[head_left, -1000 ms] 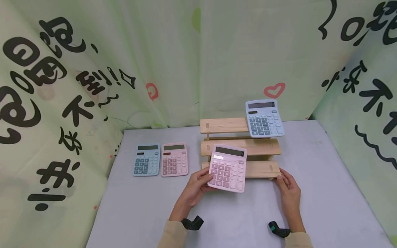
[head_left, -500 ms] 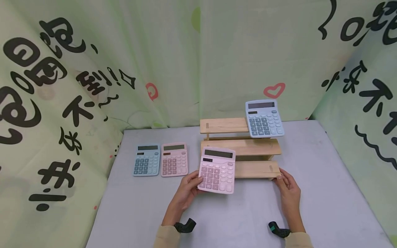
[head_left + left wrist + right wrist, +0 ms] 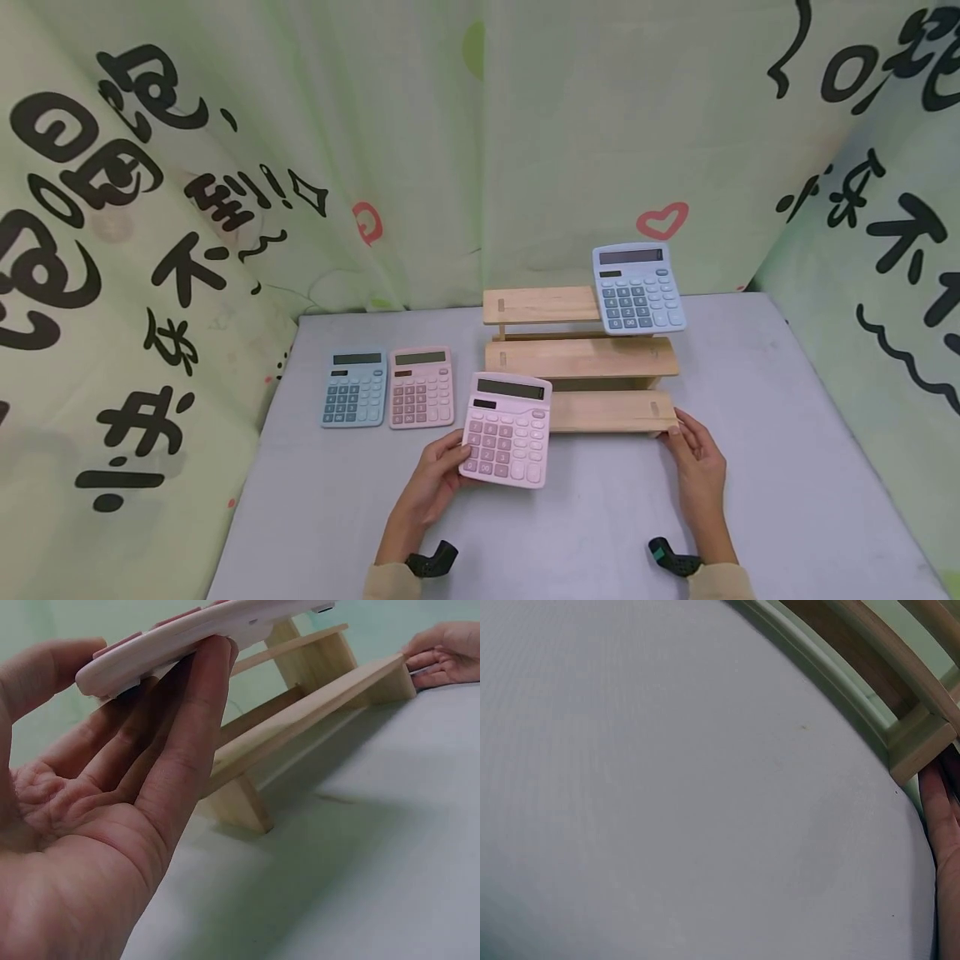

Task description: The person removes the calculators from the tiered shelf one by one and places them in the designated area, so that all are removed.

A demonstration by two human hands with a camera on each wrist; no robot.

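Observation:
My left hand (image 3: 431, 479) pinches a pink calculator (image 3: 508, 429) by its lower left corner, thumb on the keys side and fingers underneath. The left wrist view shows this calculator (image 3: 172, 641) raised and tilted, its underside on my fingertips. Behind it stands a three-tier wooden stepped rack (image 3: 592, 358), whose bottom step it partly covers. With thumb and fingers, my right hand (image 3: 697, 467) grips the rack's front right corner. On the top step, at the right, a light blue calculator (image 3: 639, 289) leans back.
Left of the rack, a blue calculator (image 3: 355, 389) and another pink calculator (image 3: 422, 387) lie side by side on the white-covered table (image 3: 315, 508). Green printed curtains (image 3: 420, 125) close off the back and both sides.
The left hand has brought the pink calculator left and a little toward me, away from the rack's middle. My right hand has stayed at the rack's corner.

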